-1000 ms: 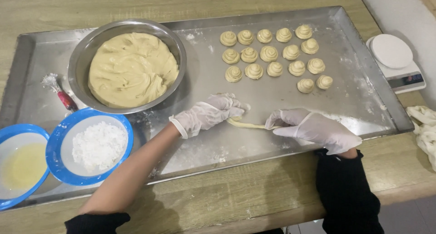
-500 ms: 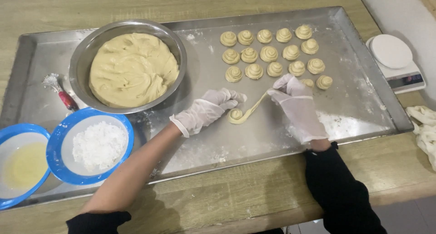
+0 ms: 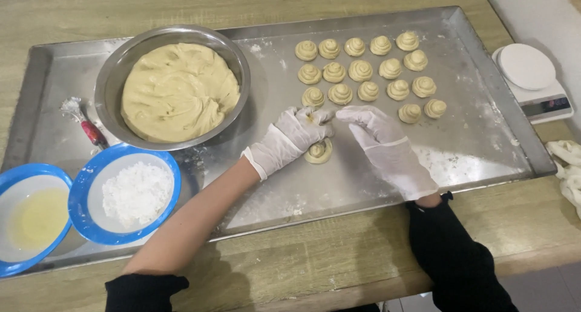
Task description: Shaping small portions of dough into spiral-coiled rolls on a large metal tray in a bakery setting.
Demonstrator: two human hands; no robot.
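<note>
Gloved hands (image 3: 339, 133) — on dough coil (image 3: 318, 151)

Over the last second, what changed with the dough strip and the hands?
The dough strip, stretched flat between both hands a second ago, is now a coiled spiral. The right hand swung from the strip's right end up and left, wrapping it round; the left hand stayed at the coil. The bowl of dough, finished spirals and blue bowls are unmoved.
</note>
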